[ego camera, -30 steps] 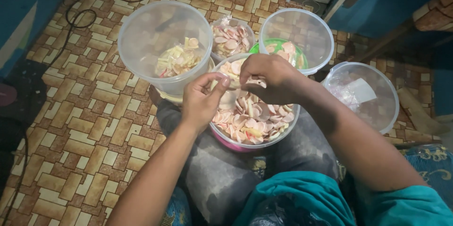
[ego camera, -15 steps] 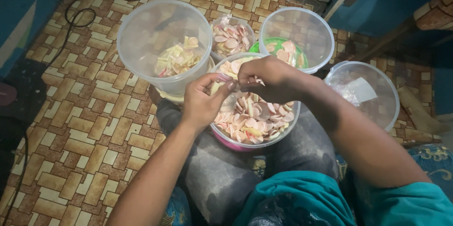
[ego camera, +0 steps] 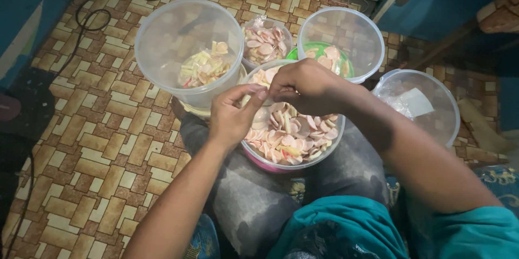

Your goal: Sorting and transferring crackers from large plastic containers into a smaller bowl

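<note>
Both hands met over the central bowl, a clear container with a pink base resting on the person's lap and filled with pale pink and cream round crackers. The left hand was nearly closed, thumb and forefinger drawn together at their tips; what they pinched was too small to make out. The right hand was curled, knuckles up, its fingertips touching those of the left hand just above the crackers; whether it gripped anything could not be told.

Around the central bowl stood four further containers on the patterned tile floor. A large clear tub to the left held yellowish cracker pieces. A small clear bag of pink crackers lay behind the central bowl, between the tub and a second clear tub with green inside and a few crackers. A fourth clear tub to the right held a crumpled plastic sheet. A black cable ran across the floor at upper left.
</note>
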